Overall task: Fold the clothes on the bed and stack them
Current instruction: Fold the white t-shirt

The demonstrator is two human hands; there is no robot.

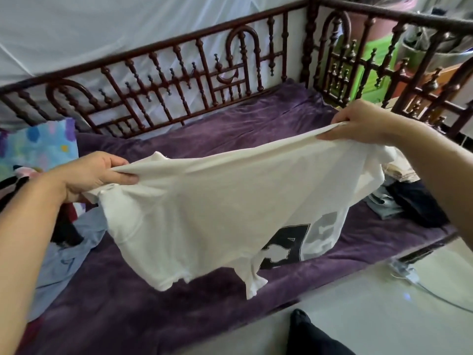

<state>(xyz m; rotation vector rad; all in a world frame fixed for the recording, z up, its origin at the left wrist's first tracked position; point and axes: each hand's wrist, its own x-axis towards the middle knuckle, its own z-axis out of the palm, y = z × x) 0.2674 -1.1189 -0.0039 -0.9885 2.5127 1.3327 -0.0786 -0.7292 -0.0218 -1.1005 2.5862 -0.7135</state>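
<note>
Held above bed [230, 124] by upper edge: white T-shirt [204, 201], pinched in curled fingers of left hand [94, 175] and right hand [358, 123]. Light, limp, prone to sag; grip at corners.

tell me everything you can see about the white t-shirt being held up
The white t-shirt looks like thin, soft cotton knit, lightly creased, with a black block print low on its right part. It is unfolded and held up in the air, stretched by its top edge: the left hand pinches one end and the right hand pinches the other, higher end. The rest hangs slack over the purple bed cover, with a small flap dangling lowest.
</note>
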